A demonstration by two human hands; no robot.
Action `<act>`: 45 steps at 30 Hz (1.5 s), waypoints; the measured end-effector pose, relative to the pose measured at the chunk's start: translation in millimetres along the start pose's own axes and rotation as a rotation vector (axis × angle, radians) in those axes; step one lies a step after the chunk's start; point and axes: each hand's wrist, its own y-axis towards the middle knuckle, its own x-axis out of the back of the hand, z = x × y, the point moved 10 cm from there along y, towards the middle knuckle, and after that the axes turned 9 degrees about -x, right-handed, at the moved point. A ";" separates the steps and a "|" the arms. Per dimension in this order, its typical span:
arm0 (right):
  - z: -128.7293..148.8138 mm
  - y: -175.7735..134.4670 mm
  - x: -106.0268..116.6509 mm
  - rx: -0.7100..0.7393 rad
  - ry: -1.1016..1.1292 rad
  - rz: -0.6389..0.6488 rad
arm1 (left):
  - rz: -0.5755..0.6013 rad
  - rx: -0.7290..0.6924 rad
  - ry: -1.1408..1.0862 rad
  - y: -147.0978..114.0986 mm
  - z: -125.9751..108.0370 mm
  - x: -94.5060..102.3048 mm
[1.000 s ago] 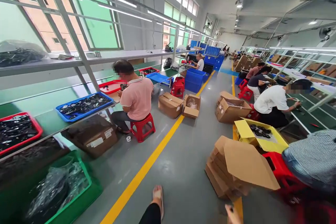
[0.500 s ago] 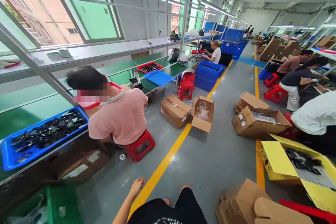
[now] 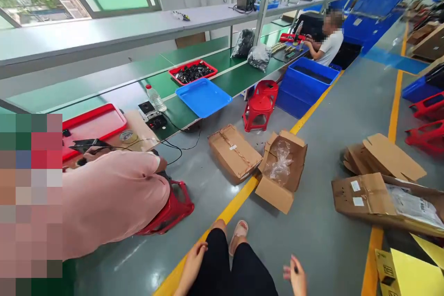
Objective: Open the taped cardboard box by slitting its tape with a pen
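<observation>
Cardboard, brown and creased, on smooth grey floor point(image 3: 319, 157): 1 taped carton point(image 3: 239, 157), top closed, just beside 1 open carton point(image 3: 275, 194), flaps folded out, crumpled clear film point(image 3: 280, 163) inside. Long carton point(image 3: 364, 196) farther right, 2 white labels on its end, holds flat plastic-wrapped packs point(image 3: 414, 203).

Desk point(image 3: 239, 76): smooth green top. Shallow red tray point(image 3: 198, 79) on it, heaped with glossy black pieces point(image 3: 191, 72). Shallow blue tray point(image 3: 204, 97), smooth, rounded corners, at the front edge. Clear ribbed bottle point(image 3: 156, 99), red cap, stands upright nearby. Straight-sided blue bin point(image 3: 294, 92) on the floor beyond 2 red stools point(image 3: 258, 108); dark contents, not identifiable.

Right hand point(image 3: 296, 275): over the floor, to the right of the wearer's thighs. Thumb and fingers appear to pinch a small dark piece point(image 3: 296, 269); detail too small to name it. Left hand point(image 3: 198, 255): near the left thigh, in black cloth; fingers bent and close together. Cannot tell whether they grip anything or touch the cloth.
</observation>
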 end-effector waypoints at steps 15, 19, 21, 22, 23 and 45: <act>211.8 502.0 -363.6 1.139 -0.573 -0.122 | 0.118 -0.506 0.894 668.6 -65.2 -208.5; 224.1 508.0 -367.7 1.337 -0.606 -0.163 | 0.090 -0.703 0.996 721.8 -54.5 -226.5; 225.4 504.9 -371.6 1.400 -0.654 -0.143 | 0.135 -0.851 1.082 729.2 -61.0 -232.1; 225.5 502.9 -374.6 1.426 -0.669 -0.120 | 0.181 -0.936 1.127 729.9 -65.2 -235.5; 225.8 500.7 -377.0 1.450 -0.673 -0.099 | 0.217 -1.017 1.164 729.3 -70.0 -237.3; 304.1 543.6 -421.3 0.646 0.167 0.482 | 0.000 -0.961 0.781 718.1 -108.8 -223.6</act>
